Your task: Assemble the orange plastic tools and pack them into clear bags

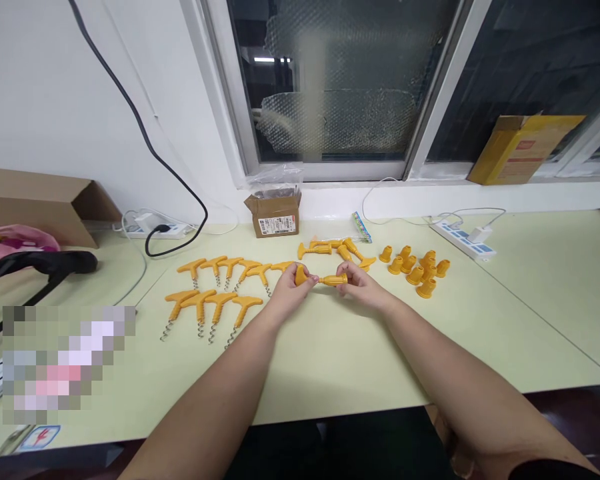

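Between my hands, above the table's middle, lies a yellow corkscrew with its T-handle [301, 275] to the left and its sleeve [334, 280] to the right. My left hand [293, 290] is closed round the handle. The fingers of my right hand [359, 283] pinch the sleeve's wide end. The screw is hidden, apparently inside the sleeve. On the left, several yellow T-handled corkscrews [223, 308] lie in two rows with bare metal spirals. On the right stand several loose yellow sleeves [415, 275]. Just beyond my hands is a pile of sleeved corkscrews [323, 249].
An opened cardboard box [278, 217] stands by the wall, beside a flat plastic bag [325, 230]. Power strips lie at the back left [163, 230] and back right [463, 240]. A black cable [145, 127] hangs at left. Black straps [40, 267] lie on the table's left side.
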Demonstrator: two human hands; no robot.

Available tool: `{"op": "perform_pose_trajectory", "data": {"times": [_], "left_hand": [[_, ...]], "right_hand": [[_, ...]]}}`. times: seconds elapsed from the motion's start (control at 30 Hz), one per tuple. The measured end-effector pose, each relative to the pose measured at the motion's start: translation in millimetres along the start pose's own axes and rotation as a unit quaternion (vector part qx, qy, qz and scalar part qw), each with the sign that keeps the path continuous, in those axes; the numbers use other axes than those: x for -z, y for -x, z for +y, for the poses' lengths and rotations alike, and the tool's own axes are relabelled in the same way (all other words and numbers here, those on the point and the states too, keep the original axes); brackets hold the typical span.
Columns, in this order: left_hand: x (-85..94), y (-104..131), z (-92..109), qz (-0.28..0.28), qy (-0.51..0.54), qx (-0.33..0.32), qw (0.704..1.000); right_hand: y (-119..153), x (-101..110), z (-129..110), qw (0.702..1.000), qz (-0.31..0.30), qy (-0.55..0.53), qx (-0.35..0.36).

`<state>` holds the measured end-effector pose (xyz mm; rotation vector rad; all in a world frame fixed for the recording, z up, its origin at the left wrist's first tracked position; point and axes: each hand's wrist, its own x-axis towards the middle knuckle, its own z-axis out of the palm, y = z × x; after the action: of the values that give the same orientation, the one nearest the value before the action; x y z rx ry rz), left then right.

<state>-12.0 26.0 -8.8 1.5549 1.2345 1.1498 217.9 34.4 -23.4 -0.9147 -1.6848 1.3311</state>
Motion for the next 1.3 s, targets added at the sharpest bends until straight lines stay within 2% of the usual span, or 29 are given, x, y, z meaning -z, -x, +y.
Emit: {"op": "perform_pose_trajectory", "data": {"times": [0.13,0.23,0.3,0.5,0.6,0.7,0.83,0.93,1.03,1.1,1.17,1.3], "left_hand": [[-0.5,1,3,-0.014,0.052,0.063,0.997],[-1.6,1,5,-0.009,0.091,0.091,0.992],[-1.9,1,5,0.001,0.109,0.102,0.989],[0.5,0,5,-0.009,0.114,0.079,0.990],[1.5,-1,2,-0.015,0.146,0.059,0.987],[2.1,-3,1,-0.009,0.223,0.051,0.973],[4.9,-3,6,-0.009,0.342,0.078,0.937],[7.9,-2,13,-0.005,0.370,0.100,0.924],[9.0,0,17,-0.003,0.362,0.117,0.925],[8.7,0,18,-0.002,0.342,0.127,0.931],[8.1,0,18,0.004,0.315,0.131,0.940],[6.7,0,14,0.007,0.227,0.113,0.967]], "right_hand": [[1,-3,0,0.995,0.018,0.085,0.044],[1,-4,-4,0.976,0.056,0.177,0.115],[1,-3,-7,0.964,0.073,0.215,0.137],[2,5,-11,0.956,0.103,0.242,0.127],[4,14,-11,0.963,0.127,0.225,0.080],[8,21,-12,0.971,0.086,0.221,0.022],[11,26,-17,0.963,-0.003,0.270,0.002],[12,29,-19,0.959,-0.004,0.284,0.000],[15,37,-19,0.958,0.006,0.287,-0.011],[17,44,-19,0.956,0.022,0.293,-0.009],[19,54,-21,0.945,0.067,0.321,0.004],[22,73,-26,0.882,0.209,0.423,-0.008]]}}
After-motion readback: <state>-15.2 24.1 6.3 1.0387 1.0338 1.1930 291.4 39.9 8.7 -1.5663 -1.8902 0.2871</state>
